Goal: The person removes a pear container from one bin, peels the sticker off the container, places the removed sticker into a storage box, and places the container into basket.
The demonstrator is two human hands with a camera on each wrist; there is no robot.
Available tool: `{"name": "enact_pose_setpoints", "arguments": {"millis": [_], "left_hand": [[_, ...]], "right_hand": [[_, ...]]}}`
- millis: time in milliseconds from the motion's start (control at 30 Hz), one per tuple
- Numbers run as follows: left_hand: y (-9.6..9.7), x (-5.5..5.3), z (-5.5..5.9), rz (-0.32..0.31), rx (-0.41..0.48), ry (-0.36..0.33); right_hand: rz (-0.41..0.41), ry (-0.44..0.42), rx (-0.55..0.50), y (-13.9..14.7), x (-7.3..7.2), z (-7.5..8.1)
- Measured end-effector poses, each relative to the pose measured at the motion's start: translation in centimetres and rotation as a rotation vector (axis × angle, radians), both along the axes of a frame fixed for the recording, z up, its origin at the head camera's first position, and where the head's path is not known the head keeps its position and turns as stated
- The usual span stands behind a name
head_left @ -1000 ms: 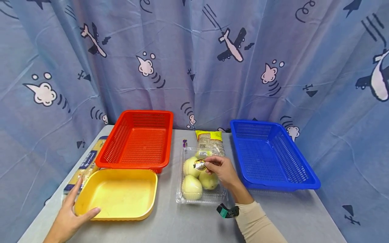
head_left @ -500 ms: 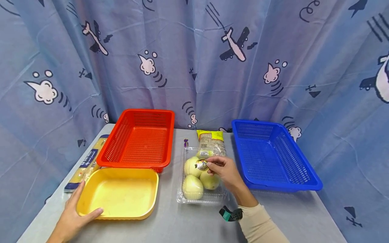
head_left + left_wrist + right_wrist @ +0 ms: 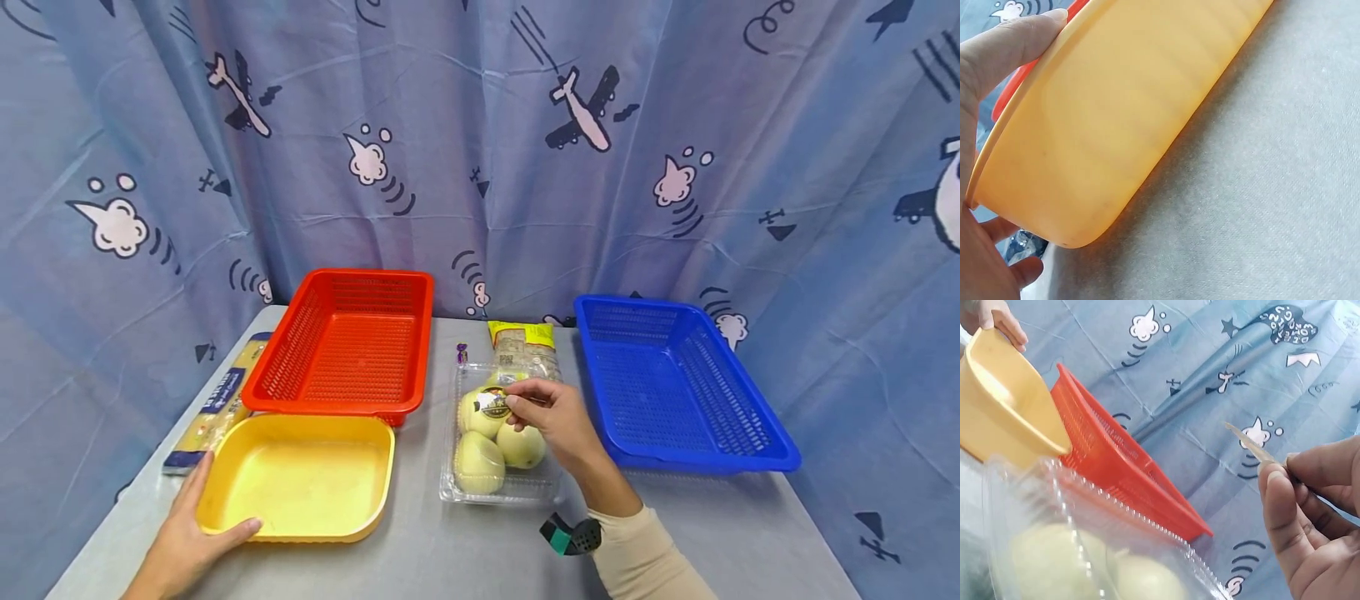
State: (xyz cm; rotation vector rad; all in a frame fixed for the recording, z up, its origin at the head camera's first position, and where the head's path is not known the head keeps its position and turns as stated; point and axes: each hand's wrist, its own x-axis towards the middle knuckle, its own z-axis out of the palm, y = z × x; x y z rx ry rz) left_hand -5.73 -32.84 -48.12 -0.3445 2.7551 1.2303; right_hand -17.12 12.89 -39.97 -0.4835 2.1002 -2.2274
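Note:
Between thumb and forefinger, my right hand pinches a round dark label sticker with a white patch. In the right wrist view the sticker appears edge-on, a thin strip raised above the clear lid. Below it lies a clear plastic clamshell box of pale green, round fruit. My left hand holds the near-left corner of a yellow plastic basin, thumb at the front rim and fingers along the left side. The left wrist view shows the thumb on the basin's rim.
Behind the basin stands a red perforated basket, with a long yellow-and-blue packet left of it. A blue perforated basket is at the right. Behind the box are a yellow-topped bag and a small purple-wrapped item.
The sticker turns in the right fingers, its dark printed face now showing more. My left hand has shifted slightly right, closer against the basin's corner.

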Motion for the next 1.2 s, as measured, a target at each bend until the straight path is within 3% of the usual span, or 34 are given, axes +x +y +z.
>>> {"name": "enact_pose_setpoints", "arguments": {"millis": [633,900,1200], "left_hand": [[0.1,0.1,-0.2,-0.019,-0.024,0.056],[0.0,0.0,-0.2,-0.012,-0.028,0.027],[-0.1,0.4,-0.5,-0.026,-0.010,0.092]], "right_hand": [[0.082,0.103,-0.017,-3.3,0.9,2.4],[0.118,0.094,-0.015,-5.6,1.1,3.3],[0.157,0.114,-0.030,-8.0,1.2,3.6]]}}
